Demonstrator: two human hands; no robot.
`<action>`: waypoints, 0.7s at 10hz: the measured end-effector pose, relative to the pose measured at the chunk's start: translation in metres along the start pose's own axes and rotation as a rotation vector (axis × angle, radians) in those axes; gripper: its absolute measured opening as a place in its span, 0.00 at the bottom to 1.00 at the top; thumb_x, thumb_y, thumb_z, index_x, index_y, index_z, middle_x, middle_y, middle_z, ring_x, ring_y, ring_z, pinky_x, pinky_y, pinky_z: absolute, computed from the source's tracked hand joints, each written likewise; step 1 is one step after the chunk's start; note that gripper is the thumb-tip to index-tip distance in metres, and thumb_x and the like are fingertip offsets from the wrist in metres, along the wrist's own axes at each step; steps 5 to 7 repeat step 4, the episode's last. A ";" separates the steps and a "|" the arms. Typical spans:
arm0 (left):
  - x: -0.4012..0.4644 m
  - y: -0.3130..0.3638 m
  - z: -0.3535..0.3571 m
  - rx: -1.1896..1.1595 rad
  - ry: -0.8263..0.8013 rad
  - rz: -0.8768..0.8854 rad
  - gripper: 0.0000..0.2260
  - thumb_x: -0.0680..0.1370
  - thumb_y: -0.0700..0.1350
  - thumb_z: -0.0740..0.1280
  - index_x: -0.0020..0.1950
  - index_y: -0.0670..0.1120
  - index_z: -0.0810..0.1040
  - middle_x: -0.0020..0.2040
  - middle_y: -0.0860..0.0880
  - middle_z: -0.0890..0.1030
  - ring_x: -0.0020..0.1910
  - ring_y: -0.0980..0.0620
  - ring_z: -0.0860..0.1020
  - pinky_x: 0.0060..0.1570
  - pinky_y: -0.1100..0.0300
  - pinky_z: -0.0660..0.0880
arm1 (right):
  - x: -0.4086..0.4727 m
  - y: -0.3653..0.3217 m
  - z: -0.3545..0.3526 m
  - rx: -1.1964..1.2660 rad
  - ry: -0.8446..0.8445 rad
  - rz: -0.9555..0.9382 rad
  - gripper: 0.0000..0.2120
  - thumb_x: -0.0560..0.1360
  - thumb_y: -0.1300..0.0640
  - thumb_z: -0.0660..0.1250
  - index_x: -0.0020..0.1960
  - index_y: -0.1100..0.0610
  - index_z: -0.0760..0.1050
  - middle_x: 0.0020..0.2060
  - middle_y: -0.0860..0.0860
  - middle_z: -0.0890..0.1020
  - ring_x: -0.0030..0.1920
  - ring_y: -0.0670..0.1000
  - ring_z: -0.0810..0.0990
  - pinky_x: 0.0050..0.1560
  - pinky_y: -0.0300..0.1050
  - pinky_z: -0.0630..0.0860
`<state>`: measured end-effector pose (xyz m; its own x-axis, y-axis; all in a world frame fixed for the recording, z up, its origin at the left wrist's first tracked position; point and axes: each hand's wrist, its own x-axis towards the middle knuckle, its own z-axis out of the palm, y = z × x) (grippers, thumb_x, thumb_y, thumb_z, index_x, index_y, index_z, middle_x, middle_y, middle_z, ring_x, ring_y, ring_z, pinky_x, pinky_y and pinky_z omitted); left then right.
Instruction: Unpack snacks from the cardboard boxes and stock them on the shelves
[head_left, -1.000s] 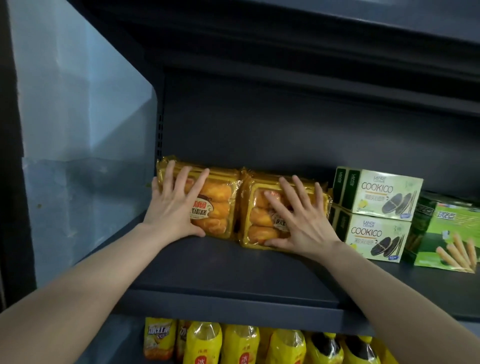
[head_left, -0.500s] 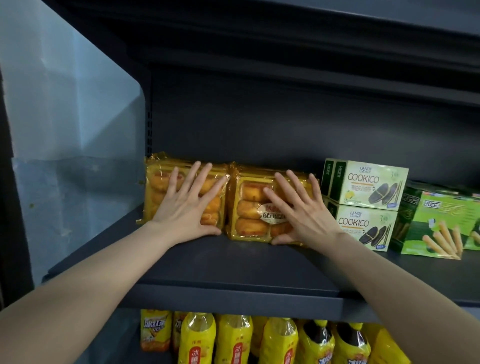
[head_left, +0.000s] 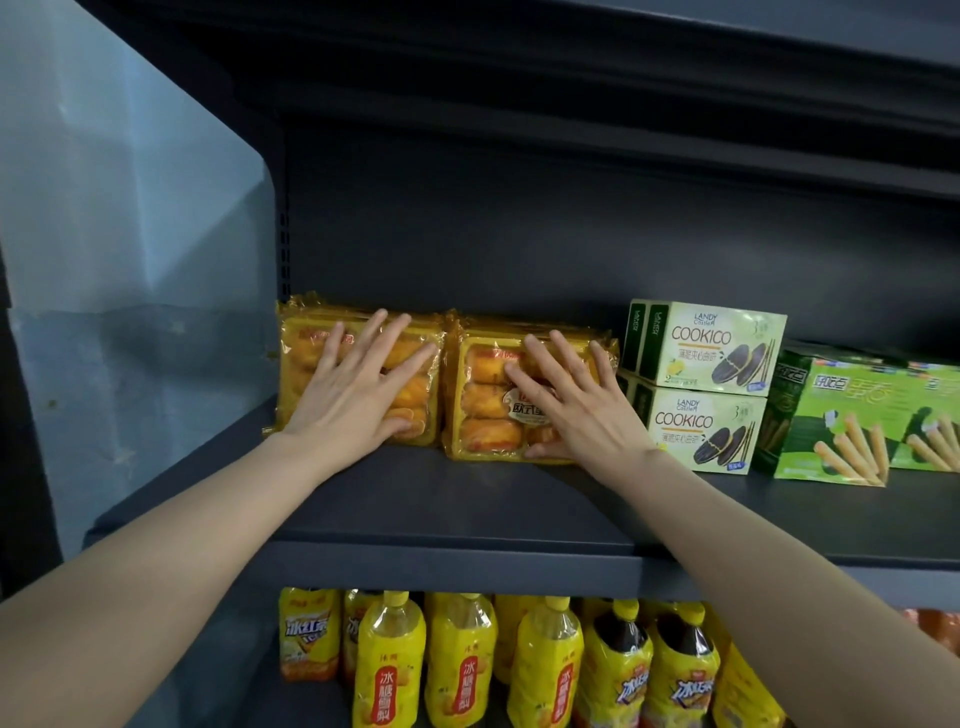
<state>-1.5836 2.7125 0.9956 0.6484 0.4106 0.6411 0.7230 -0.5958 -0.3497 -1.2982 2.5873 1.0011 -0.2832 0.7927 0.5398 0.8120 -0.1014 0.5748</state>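
Two yellow packs of small cakes stand on edge side by side at the back left of a dark shelf (head_left: 467, 514). My left hand (head_left: 353, 395) presses flat with spread fingers against the left pack (head_left: 301, 358). My right hand (head_left: 576, 405) presses flat against the right pack (head_left: 483, 410). Both packs lean against the shelf's back wall, and the left pack sits right by the side panel.
Two stacked white-green COOKICO boxes (head_left: 701, 384) stand right of the packs, then green wafer-roll boxes (head_left: 852, 415). The shelf below holds several yellow drink bottles (head_left: 462, 670). A translucent blue panel (head_left: 130, 260) closes the left side. Another shelf hangs overhead.
Both hands have pushed the two cake packs further back and more upright against the back wall; the packs now stand closer to the left corner.
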 end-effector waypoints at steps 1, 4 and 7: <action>0.003 -0.001 -0.001 0.026 -0.045 0.015 0.45 0.74 0.60 0.71 0.82 0.53 0.49 0.81 0.42 0.47 0.80 0.41 0.46 0.76 0.37 0.48 | 0.003 -0.005 -0.001 -0.004 -0.067 0.017 0.53 0.71 0.28 0.65 0.82 0.48 0.39 0.81 0.56 0.43 0.80 0.62 0.42 0.76 0.70 0.49; 0.003 0.018 -0.021 -0.126 0.021 -0.079 0.36 0.76 0.52 0.72 0.80 0.50 0.59 0.79 0.41 0.58 0.78 0.40 0.57 0.73 0.43 0.62 | 0.001 -0.007 -0.025 0.021 -0.140 0.047 0.46 0.77 0.37 0.65 0.82 0.48 0.40 0.81 0.55 0.45 0.80 0.60 0.45 0.78 0.63 0.51; 0.003 0.018 -0.021 -0.126 0.021 -0.079 0.36 0.76 0.52 0.72 0.80 0.50 0.59 0.79 0.41 0.58 0.78 0.40 0.57 0.73 0.43 0.62 | 0.001 -0.007 -0.025 0.021 -0.140 0.047 0.46 0.77 0.37 0.65 0.82 0.48 0.40 0.81 0.55 0.45 0.80 0.60 0.45 0.78 0.63 0.51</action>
